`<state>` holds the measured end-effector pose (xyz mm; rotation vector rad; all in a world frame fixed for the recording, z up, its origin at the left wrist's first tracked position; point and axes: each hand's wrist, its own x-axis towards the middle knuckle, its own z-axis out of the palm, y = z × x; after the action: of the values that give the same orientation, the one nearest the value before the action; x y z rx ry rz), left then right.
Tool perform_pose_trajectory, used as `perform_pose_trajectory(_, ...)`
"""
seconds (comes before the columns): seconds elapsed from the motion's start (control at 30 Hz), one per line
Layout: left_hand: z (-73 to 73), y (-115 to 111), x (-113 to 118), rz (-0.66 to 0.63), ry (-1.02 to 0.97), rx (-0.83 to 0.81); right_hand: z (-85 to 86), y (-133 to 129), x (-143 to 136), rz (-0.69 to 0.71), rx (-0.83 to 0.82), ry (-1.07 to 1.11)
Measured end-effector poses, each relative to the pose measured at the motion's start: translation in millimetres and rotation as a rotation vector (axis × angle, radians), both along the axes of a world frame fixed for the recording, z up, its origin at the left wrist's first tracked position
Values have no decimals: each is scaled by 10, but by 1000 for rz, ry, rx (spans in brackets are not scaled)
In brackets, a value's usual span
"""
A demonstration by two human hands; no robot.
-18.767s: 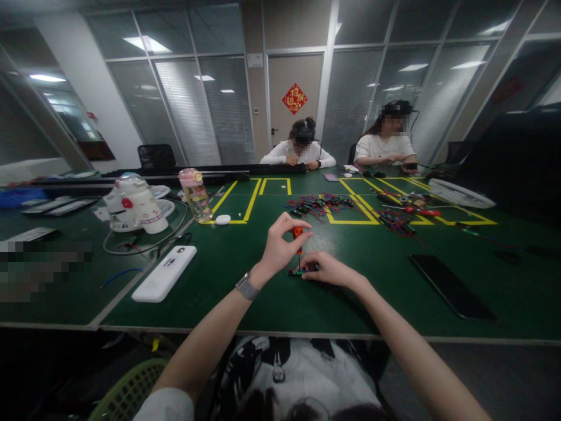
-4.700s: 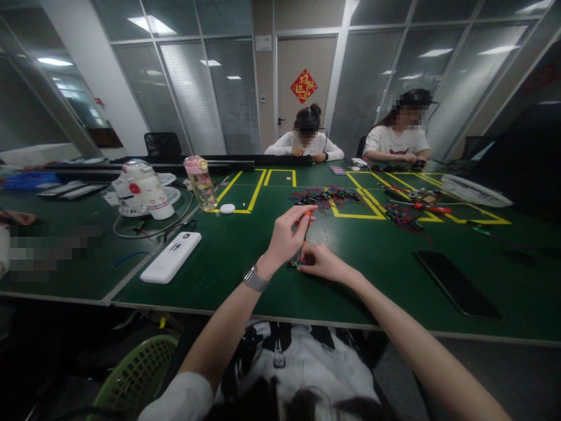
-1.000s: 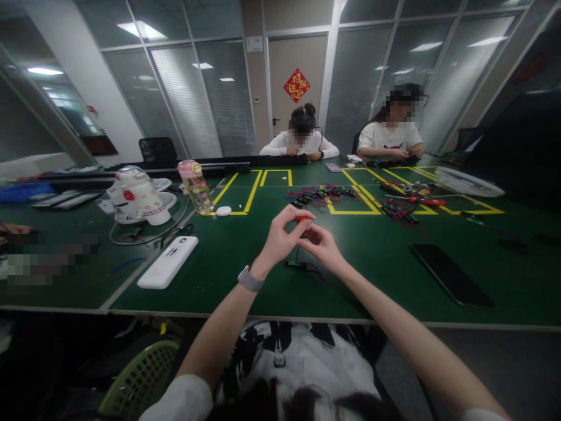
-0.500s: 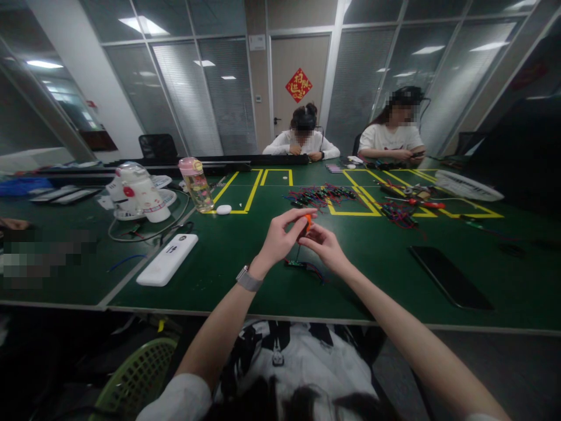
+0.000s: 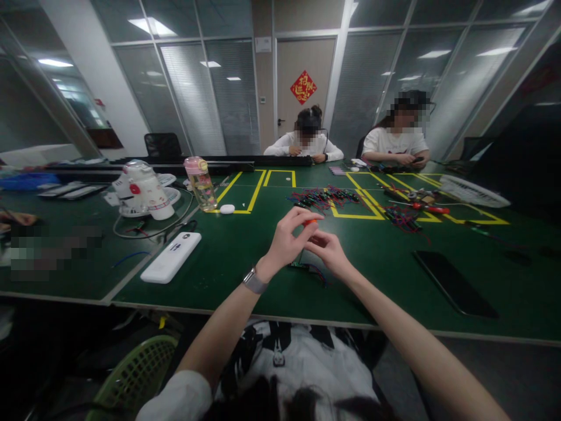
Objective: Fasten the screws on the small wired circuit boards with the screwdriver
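My left hand [image 5: 290, 238] is closed around the top of a small screwdriver with an orange handle [image 5: 310, 222], most of it covered by the fingers. My right hand [image 5: 328, 250] pinches the same tool from the other side, just under the left fingertips. A thin shaft runs down from the hands to a small green circuit board [image 5: 300, 265] on the table. Red and blue wires [image 5: 319, 272] trail from that board to the right. Whether the tip touches the board I cannot tell.
Wired boards [image 5: 326, 197] lie heaped beyond my hands, with another bunch [image 5: 401, 217] to the right. A black phone [image 5: 453, 283] lies at right, a white power bank [image 5: 172, 257] at left. A bottle [image 5: 200, 184] stands behind it. Two people sit opposite.
The left fingers have shifted over the orange handle, so less of it shows. Both hands stay above the board. The whole view has moved slightly.
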<state>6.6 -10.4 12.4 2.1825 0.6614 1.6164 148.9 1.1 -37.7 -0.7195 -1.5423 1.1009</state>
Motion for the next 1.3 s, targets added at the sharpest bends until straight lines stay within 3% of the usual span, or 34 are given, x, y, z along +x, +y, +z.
perform_pose_trajectory(0.17, 0, 14, -29, -108, -47, -155, -7, -4, 20, -16, 17, -15)
perform_pose_trajectory(0.33, -17, 55, -22, 3, -58, -74, -43, -17, -23, 46, 18, 18)
perform_pose_trajectory(0.53, -13, 39, -16, 74, 41, -2, -64, 18, -24, 1, 21, -52)
perform_pose_trajectory(0.7, -36, 58, -39, 84, 89, -6, -76, 17, 48, 14, 178, -451)
perform_pose_trajectory(0.83, -69, 118, -63, 169, 64, -44, -140, 17, 65, 65, 174, -716)
perform_pose_trajectory(1.3, -96, 170, -93, 249, 2, -83, -155, 18, 78, 76, 147, -723)
